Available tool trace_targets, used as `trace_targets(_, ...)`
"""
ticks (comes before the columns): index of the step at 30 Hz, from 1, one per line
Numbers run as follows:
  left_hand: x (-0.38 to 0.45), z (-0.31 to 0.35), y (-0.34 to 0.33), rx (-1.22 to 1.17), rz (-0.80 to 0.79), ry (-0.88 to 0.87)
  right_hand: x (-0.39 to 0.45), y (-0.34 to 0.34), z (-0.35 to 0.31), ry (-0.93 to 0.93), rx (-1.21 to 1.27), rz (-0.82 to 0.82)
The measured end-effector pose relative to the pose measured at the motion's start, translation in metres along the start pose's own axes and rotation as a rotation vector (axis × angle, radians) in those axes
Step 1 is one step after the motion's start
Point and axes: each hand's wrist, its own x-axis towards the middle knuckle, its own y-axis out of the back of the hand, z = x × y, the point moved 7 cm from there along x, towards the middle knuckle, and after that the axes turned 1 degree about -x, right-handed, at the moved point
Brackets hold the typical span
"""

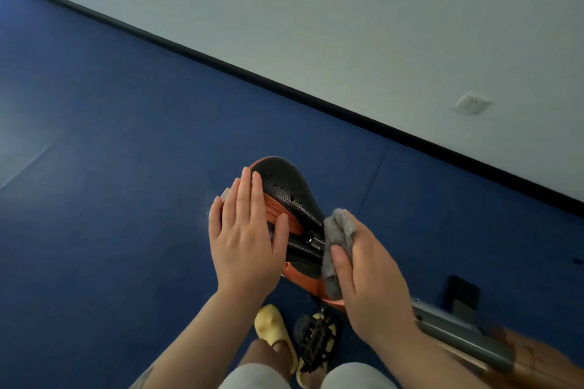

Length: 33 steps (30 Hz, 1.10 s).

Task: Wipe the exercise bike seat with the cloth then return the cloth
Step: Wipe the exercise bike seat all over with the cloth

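**Both hands on the saddle, cloth against its right flank**

The black perforated exercise bike seat with orange trim (pixel 286 196) stood in the middle of the view over a dark blue floor (pixel 110 136), its narrow nose pointing away toward the pale wall (pixel 347 9). The left hand (pixel 245 240) lay flat on the seat's left side, fingers spread and extended, gripping nothing; it covered much of that half of the saddle. The right hand (pixel 369 281) pressed a crumpled grey cloth (pixel 336 243) against the seat's right rear edge, the thumb across the fabric. The other fingers were behind the cloth and palm, so how far they curled could not be made out.

The underside of the seat and its post were mostly hidden by the two hands. Below, a black pedal with a yellow strap (pixel 316 338) showed between the forearms, beside a foot in a yellow slipper (pixel 275 331). A grey metal frame bar (pixel 458 331) ran off toward the lower right, its end blurred. A white wall socket (pixel 472 103) sat above the black skirting board (pixel 284 85).
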Motion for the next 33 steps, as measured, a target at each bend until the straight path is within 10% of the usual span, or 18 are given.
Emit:
trace_targets(20,0.017,-0.022,0.006,-0.165,-0.066,-0.131,0.043,-0.012,-0.015,-0.288,-0.262,-0.013)
trace_targets(33,0.016,-0.025,0.005,-0.238,0.023,-0.073,0.057,-0.024,-0.036,-0.159,-0.193,-0.054)
